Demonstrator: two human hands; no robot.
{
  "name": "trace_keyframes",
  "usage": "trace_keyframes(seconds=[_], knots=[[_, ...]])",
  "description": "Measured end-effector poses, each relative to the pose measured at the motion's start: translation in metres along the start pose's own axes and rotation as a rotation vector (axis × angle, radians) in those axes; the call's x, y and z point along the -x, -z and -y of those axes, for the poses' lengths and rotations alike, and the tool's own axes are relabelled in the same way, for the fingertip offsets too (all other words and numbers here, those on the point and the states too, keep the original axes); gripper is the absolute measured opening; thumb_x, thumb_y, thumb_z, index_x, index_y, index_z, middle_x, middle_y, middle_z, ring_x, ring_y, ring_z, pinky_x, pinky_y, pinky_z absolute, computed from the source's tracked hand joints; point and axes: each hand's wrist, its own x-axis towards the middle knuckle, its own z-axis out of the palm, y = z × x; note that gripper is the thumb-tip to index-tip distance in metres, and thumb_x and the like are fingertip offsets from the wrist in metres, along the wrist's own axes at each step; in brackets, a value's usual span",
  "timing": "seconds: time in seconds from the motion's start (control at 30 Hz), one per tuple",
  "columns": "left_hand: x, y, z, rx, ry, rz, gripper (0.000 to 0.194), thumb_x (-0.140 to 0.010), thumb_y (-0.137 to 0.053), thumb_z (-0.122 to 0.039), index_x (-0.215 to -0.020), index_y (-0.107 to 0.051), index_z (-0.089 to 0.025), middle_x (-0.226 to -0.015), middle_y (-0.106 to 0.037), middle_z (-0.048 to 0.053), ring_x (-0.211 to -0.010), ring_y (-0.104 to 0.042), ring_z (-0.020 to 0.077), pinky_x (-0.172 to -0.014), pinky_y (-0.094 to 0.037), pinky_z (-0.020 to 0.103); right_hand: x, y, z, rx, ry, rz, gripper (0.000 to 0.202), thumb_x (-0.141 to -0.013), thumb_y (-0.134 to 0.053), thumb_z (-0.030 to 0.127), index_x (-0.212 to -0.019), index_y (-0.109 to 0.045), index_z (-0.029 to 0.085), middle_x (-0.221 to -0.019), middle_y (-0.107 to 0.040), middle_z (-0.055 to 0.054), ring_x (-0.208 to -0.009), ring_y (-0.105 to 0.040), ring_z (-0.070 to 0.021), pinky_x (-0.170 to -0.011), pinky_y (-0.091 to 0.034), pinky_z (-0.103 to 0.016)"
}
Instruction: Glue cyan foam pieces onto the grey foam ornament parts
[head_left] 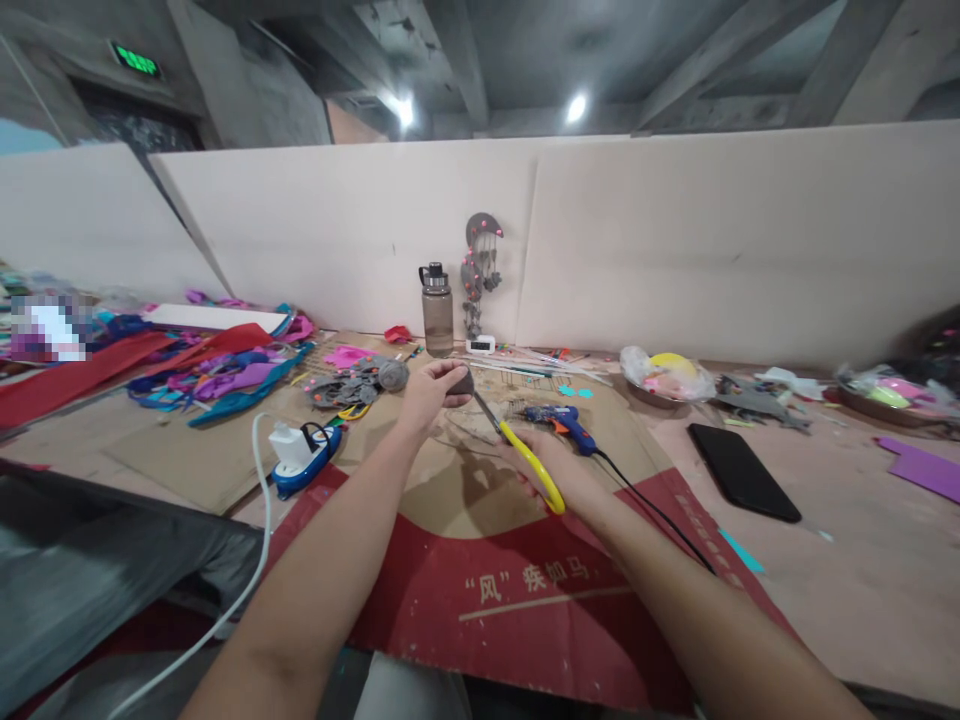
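Observation:
Pinched in my left hand (433, 400) is a small dark grey piece (462, 386), which looks like felt. My right hand (536, 465) grips a pair of scissors (529, 462) with yellow handles. Their blades point up and left, with the tips close to the grey piece; whether they touch it I cannot tell. Just beyond my right hand lies a blue hot glue gun (564, 422) with a black cord. Left of my left hand is a heap of grey felt pieces (349, 385).
A red and tan cardboard sheet (517, 620) covers the table under my hands. At left are a blue power strip (307, 460) and colourful felt scraps (232, 375). A bottle (437, 315) stands at the back. Rightward are a filled bowl (666, 385) and a black phone (742, 472).

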Motion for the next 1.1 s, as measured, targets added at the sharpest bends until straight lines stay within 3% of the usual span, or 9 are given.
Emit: trace_keyframes(seconds=[0.17,0.27,0.33,0.4,0.5,0.6,0.7,0.87,1.1], knots=[[-0.001,0.004,-0.013,0.071,-0.035,0.032,0.041,-0.060,-0.084,-0.035,-0.089,-0.065,-0.013,-0.078,-0.068,0.004,-0.072,-0.069,0.0178,-0.054,-0.058,0.026,0.024,-0.002,-0.004,0.625,0.199,-0.084,0.029,-0.078,-0.064,0.025,-0.105,-0.065,0.016,-0.087,-0.072,-0.011,-0.076,-0.067,-0.0227,-0.062,-0.045,-0.028],[0.002,0.001,-0.018,0.074,-0.087,0.070,0.040,-0.062,-0.084,-0.035,-0.089,-0.064,-0.013,-0.076,-0.069,0.004,-0.070,-0.070,0.0167,-0.056,-0.058,0.024,0.042,-0.008,-0.003,0.853,0.270,-0.013,0.037,-0.074,-0.068,0.021,-0.110,-0.064,0.015,-0.093,-0.071,-0.014,-0.082,-0.067,-0.0268,-0.068,-0.045,-0.032],[0.006,-0.003,-0.019,0.061,-0.090,0.120,0.041,-0.062,-0.084,-0.036,-0.090,-0.065,-0.012,-0.077,-0.069,0.004,-0.071,-0.070,0.0164,-0.058,-0.058,0.025,0.048,-0.008,0.000,0.912,0.403,0.011,0.024,-0.074,-0.070,0.020,-0.098,-0.069,0.018,-0.089,-0.071,-0.013,-0.084,-0.065,-0.0272,-0.073,-0.046,-0.034],[0.010,-0.008,-0.019,0.049,-0.073,0.168,0.043,-0.061,-0.085,-0.036,-0.090,-0.064,-0.012,-0.077,-0.070,0.004,-0.069,-0.070,0.0160,-0.060,-0.058,0.026,0.049,-0.005,0.008,0.882,0.526,-0.029,0.007,-0.080,-0.066,0.019,-0.085,-0.070,0.021,-0.086,-0.070,-0.011,-0.086,-0.064,-0.0249,-0.076,-0.046,-0.034],[0.018,-0.015,-0.018,0.037,-0.063,0.217,0.044,-0.061,-0.086,-0.037,-0.090,-0.063,-0.013,-0.077,-0.069,0.003,-0.068,-0.069,0.0159,-0.062,-0.059,0.028,0.040,0.004,0.027,0.653,0.642,-0.212,0.014,-0.089,-0.053,0.020,-0.087,-0.068,0.021,-0.092,-0.069,-0.008,-0.086,-0.062,-0.0199,-0.075,-0.047,-0.032],[0.025,-0.021,-0.018,0.041,-0.074,0.250,0.041,-0.061,-0.086,-0.037,-0.086,-0.063,-0.013,-0.076,-0.068,0.002,-0.068,-0.068,0.0146,-0.065,-0.060,0.030,0.021,0.010,0.044,0.368,0.734,-0.399,0.010,-0.090,-0.052,0.022,-0.093,-0.062,0.020,-0.093,-0.066,-0.006,-0.081,-0.061,-0.0169,-0.070,-0.049,-0.029],[0.029,-0.025,-0.017,0.039,-0.077,0.271,0.038,-0.061,-0.086,-0.037,-0.081,-0.064,-0.013,-0.076,-0.067,0.002,-0.067,-0.066,0.0128,-0.067,-0.060,0.029,0.001,0.011,0.051,0.183,0.747,-0.491,0.007,-0.088,-0.055,0.025,-0.092,-0.057,0.020,-0.092,-0.064,-0.005,-0.076,-0.060,-0.0149,-0.064,-0.049,-0.027],[0.033,-0.026,-0.017,-0.025,-0.069,0.287,0.036,-0.066,-0.082,-0.041,-0.083,-0.067,-0.013,-0.079,-0.068,0.003,-0.069,-0.066,0.0132,-0.070,-0.060,0.031,-0.018,0.006,0.042,0.056,0.752,-0.503,0.013,-0.086,-0.057,0.029,-0.095,-0.057,0.020,-0.093,-0.063,-0.006,-0.077,-0.060,-0.0151,-0.063,-0.050,-0.027],[0.042,-0.034,-0.021,-0.142,-0.073,0.326,0.037,-0.069,-0.079,-0.045,-0.084,-0.067,-0.014,-0.079,-0.067,0.002,-0.068,-0.065,0.0135,-0.067,-0.060,0.031,-0.019,0.008,0.031,0.059,0.709,-0.504,0.011,-0.087,-0.057,0.029,-0.092,-0.061,0.020,-0.087,-0.065,-0.005,-0.077,-0.061,-0.0154,-0.069,-0.050,-0.029]])
